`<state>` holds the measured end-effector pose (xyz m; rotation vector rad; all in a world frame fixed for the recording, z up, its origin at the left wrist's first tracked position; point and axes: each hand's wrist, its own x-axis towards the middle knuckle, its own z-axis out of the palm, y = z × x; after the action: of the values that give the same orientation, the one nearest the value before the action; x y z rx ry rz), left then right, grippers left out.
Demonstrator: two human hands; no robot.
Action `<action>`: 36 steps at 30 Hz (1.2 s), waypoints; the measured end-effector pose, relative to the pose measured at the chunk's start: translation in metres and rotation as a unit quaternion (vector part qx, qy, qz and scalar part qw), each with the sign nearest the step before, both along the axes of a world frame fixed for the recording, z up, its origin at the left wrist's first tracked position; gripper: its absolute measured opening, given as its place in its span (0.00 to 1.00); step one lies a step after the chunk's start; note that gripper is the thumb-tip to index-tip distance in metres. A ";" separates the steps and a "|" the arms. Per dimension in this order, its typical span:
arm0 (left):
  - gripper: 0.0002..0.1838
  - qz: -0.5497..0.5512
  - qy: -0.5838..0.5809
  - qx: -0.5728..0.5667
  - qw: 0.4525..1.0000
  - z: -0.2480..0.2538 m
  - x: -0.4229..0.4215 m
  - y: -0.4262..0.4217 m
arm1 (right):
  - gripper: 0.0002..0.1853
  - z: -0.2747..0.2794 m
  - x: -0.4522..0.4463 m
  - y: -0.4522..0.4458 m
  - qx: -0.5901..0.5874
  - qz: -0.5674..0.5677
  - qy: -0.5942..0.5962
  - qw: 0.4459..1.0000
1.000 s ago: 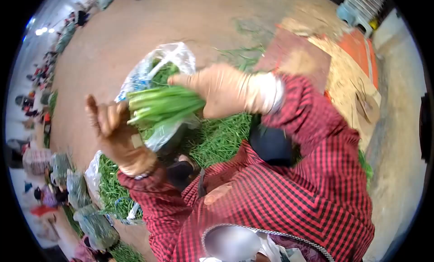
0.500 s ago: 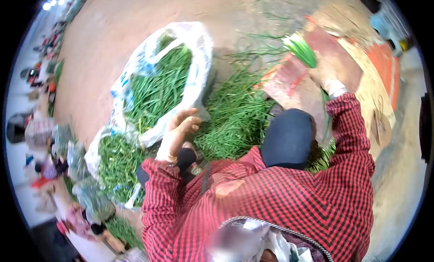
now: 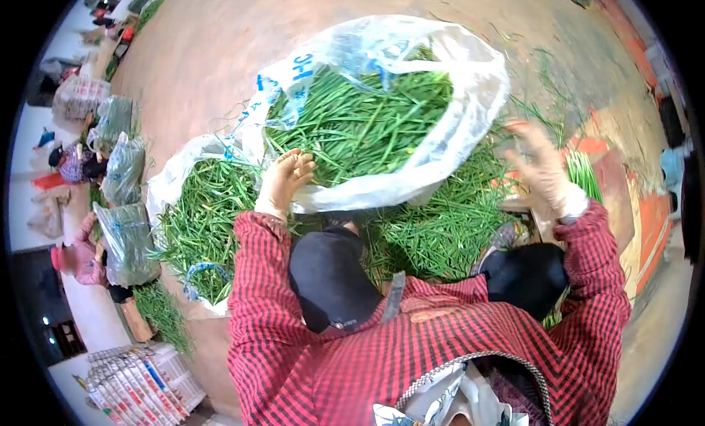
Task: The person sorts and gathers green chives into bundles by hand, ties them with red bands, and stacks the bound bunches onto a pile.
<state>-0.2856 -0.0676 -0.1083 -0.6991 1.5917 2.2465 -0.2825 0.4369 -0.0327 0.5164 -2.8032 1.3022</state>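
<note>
A big clear plastic bag (image 3: 470, 158) with blue print lies spread in front of me, full of long green stalks (image 3: 360, 125) that look like chives. My left hand (image 3: 286, 180), in a pale glove, is at the bag's near left edge beside the stalks, its fingers loosely curled and apart, with nothing visible in them. Past the bag's right side, my right hand (image 3: 547, 165) is raised with spread, slightly blurred fingers and holds nothing. Just right of it, a neat bunch of chives (image 3: 582, 178) lies on the reddish-brown board (image 3: 615, 195).
A loose heap of chives (image 3: 448, 224) covers the floor between my knees. A second plastic bag (image 3: 172, 180) of greens stands at the left. Farther left are filled clear bags (image 3: 125, 242), a stack of printed bundles (image 3: 143, 382) and a person (image 3: 77, 261) in pink.
My right hand has let go of the bunch, which now lies on the board, and has moved off it. My view has turned, bringing the big bag nearer the middle.
</note>
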 end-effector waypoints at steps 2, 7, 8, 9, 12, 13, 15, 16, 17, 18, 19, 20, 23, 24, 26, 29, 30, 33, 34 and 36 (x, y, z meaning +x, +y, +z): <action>0.24 0.096 0.018 0.103 0.990 -0.026 -0.011 -0.012 | 0.22 -0.009 -0.029 -0.074 0.076 0.143 0.052 0.985; 0.28 0.285 0.110 0.138 0.942 -0.028 -0.030 -0.025 | 0.21 -0.043 -0.113 -0.248 0.129 0.267 0.117 0.948; 0.31 0.297 0.132 0.133 0.936 -0.028 -0.032 -0.034 | 0.19 -0.053 -0.122 -0.278 0.107 0.277 0.128 0.946; 0.31 0.307 0.132 0.136 0.933 -0.026 -0.036 -0.039 | 0.19 -0.055 -0.127 -0.309 0.132 0.295 0.114 0.940; 0.30 0.409 0.232 -0.043 0.882 -0.016 -0.048 -0.046 | 0.25 -0.072 -0.127 -0.376 0.141 0.373 0.136 0.907; 0.28 0.391 0.247 -0.047 0.885 -0.005 -0.046 -0.046 | 0.28 -0.077 -0.128 -0.393 0.127 0.384 0.201 0.892; 0.27 0.391 0.251 -0.097 0.880 -0.008 -0.044 -0.054 | 0.37 -0.073 -0.148 -0.415 0.283 0.376 0.057 0.880; 0.27 0.396 0.240 -0.101 0.880 0.002 -0.042 -0.051 | 0.42 -0.080 -0.160 -0.428 0.310 0.330 0.088 0.887; 0.27 0.401 0.230 -0.105 0.880 0.009 -0.041 -0.047 | 0.44 -0.087 -0.172 -0.435 0.365 0.308 -0.015 0.878; 0.29 0.414 0.265 -0.107 0.865 0.006 -0.041 -0.048 | 0.44 -0.116 -0.174 -0.437 0.312 0.262 0.094 0.908; 0.29 0.416 0.262 -0.104 0.865 0.007 -0.040 -0.047 | 0.44 -0.145 -0.175 -0.435 0.255 0.211 0.199 0.923; 0.29 0.411 0.285 -0.098 0.861 0.011 -0.039 -0.047 | 0.42 -0.142 -0.208 -0.446 0.256 0.363 0.089 0.891; 0.29 0.404 0.291 -0.098 0.862 0.008 -0.034 -0.054 | 0.40 -0.117 -0.223 -0.466 0.313 0.314 -0.069 0.894; 0.28 0.398 0.290 -0.091 0.866 0.004 -0.035 -0.056 | 0.41 -0.118 -0.233 -0.474 0.334 0.290 -0.156 0.883; 0.25 0.403 0.286 -0.093 0.864 0.002 -0.037 -0.057 | 0.43 -0.127 -0.239 -0.476 0.274 0.307 -0.148 0.899; 0.24 0.398 0.273 -0.116 0.868 -0.008 -0.040 -0.060 | 0.43 -0.156 -0.241 -0.480 0.172 0.312 -0.231 0.905; 0.24 0.399 0.283 -0.108 0.866 -0.009 -0.041 -0.059 | 0.43 -0.154 -0.237 -0.481 0.126 0.287 -0.285 0.906; 0.24 0.441 0.309 -0.088 0.838 -0.003 -0.042 -0.058 | 0.39 -0.134 -0.226 -0.475 0.181 0.334 -0.233 0.895; 0.23 0.455 0.306 -0.089 0.831 -0.001 -0.041 -0.059 | 0.37 -0.118 -0.219 -0.469 0.269 0.376 -0.100 0.881; 0.22 0.468 0.316 -0.100 0.819 0.003 -0.039 -0.058 | 0.39 -0.124 -0.219 -0.453 0.192 0.446 0.113 0.867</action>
<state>-0.3251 -0.1254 -0.1049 -1.0257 2.1053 3.3154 -0.5016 -0.0165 -0.1565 1.9988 -2.6468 0.5824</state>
